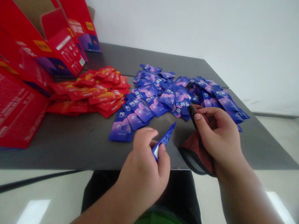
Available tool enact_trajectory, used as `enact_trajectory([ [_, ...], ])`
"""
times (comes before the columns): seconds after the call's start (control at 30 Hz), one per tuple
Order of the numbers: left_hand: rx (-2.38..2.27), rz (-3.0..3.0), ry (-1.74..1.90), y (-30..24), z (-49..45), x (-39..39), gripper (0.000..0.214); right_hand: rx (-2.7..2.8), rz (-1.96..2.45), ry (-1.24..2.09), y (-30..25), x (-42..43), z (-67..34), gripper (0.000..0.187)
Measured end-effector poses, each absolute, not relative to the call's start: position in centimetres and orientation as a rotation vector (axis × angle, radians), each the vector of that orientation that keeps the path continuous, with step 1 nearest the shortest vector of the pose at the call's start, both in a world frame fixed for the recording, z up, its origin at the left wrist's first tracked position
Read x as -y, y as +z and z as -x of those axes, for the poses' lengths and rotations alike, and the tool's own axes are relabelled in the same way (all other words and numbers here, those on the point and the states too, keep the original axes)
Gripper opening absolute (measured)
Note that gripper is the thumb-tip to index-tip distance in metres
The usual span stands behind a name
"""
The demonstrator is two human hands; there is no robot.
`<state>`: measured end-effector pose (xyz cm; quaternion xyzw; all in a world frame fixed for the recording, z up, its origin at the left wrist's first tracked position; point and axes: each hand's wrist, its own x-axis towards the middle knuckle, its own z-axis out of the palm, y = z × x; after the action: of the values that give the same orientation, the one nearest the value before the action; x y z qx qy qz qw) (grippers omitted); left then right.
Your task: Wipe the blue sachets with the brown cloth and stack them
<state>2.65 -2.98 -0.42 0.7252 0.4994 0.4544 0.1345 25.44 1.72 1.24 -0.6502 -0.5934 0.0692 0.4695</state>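
My left hand (147,165) pinches a blue sachet (164,139) near the table's front edge, its thin side turned toward me. In my right hand (218,133) is a reddish-brown cloth (196,147) with black edging, bunched in the fingers and hanging down over the table edge. Just beyond both hands lies a spread heap of blue-purple sachets (149,105) with white lettering. More blue sachets (210,93) are piled behind my right hand, which hides some of them.
A pile of red-orange sachets (93,91) lies to the left. Red cardboard boxes (67,56) stand at the left, one with its flap raised. The grey table (177,59) meets a white wall (233,34) at the back.
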Motion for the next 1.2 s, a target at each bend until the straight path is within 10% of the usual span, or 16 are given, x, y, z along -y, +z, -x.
enact_trajectory([
  [0.33, -1.692, -2.323, 0.303, 2.4, -0.8, 1.6, 0.017, 1.558, 1.561, 0.288, 0.3, -1.6, -26.1, 0.023],
  [0.53, -1.254, -2.336, 0.232, 2.6, 1.5, -1.4, 0.135, 1.875, 1.331, 0.502, 2.0, -0.5, -25.3, 0.029],
  [1.2, -1.226, -2.484, 0.256, 2.3, 0.7, -1.0, 0.098, 2.510, 1.355, 0.587, 3.6, -0.8, -22.1, 0.017],
])
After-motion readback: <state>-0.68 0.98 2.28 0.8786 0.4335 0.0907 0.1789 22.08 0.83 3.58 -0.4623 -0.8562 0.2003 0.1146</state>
